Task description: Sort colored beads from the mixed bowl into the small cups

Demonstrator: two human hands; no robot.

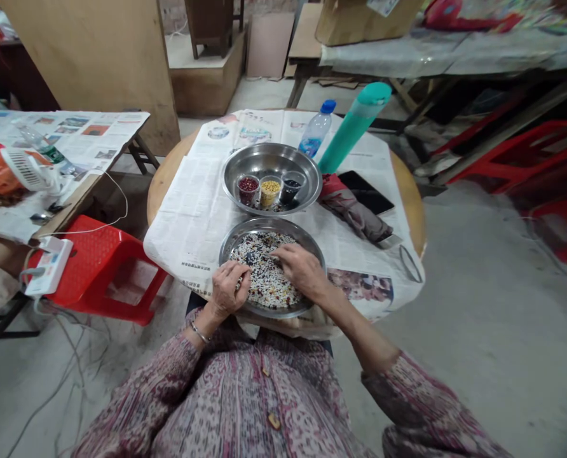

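Note:
A shallow steel bowl (318,245) holds a spread of mixed grains and beans (269,275), white, black, red and yellow. Over its left rim rests my left hand (229,287), fingers curled with the tips together; what they hold, if anything, is hidden. My right hand (302,270) reaches in from the right, thumb and forefinger pinched just above the grains, on something too small to name. Behind stands a second steel bowl (264,152) with three clear cups inside: dark red beans (248,184), yellow kernels (269,187) and black beans (290,186).
Newspaper (183,210) covers the round table. A water bottle (316,130), a tall teal container (355,127), a folded umbrella (357,210) and a dark phone or tablet (367,192) stand or lie around the bowls. A red stool (102,267) bears a power strip (49,266) at left.

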